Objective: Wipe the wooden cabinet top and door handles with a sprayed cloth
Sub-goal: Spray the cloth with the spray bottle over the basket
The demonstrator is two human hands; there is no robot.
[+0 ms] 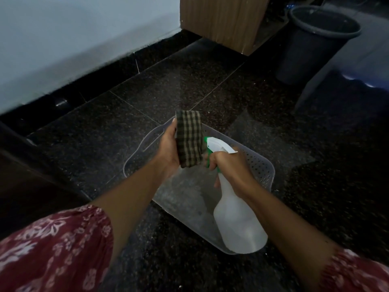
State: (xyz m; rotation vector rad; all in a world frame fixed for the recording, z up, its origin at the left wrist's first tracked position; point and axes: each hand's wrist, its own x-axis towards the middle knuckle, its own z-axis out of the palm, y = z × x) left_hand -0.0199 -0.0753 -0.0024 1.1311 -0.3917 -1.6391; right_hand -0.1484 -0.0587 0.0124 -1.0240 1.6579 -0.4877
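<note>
My left hand (pixel 167 148) holds a folded checked cloth (pixel 189 138), dark green and beige, upright in front of me. My right hand (pixel 229 167) grips the neck of a white spray bottle (pixel 237 220) with a green trigger, its nozzle pointing left and almost touching the cloth. Both hands hover over a clear plastic basket (pixel 255 165) on the floor. A wooden cabinet side (pixel 223 20) shows at the top of the view; its top and handles are out of sight.
Dark speckled floor tiles (pixel 168 81) lie all around. A pale wall (pixel 73 39) runs along the left. A grey bucket (pixel 315 43) stands at the top right beside a grey furniture leg (pixel 315 85). Dark furniture (pixel 25 169) sits at the left edge.
</note>
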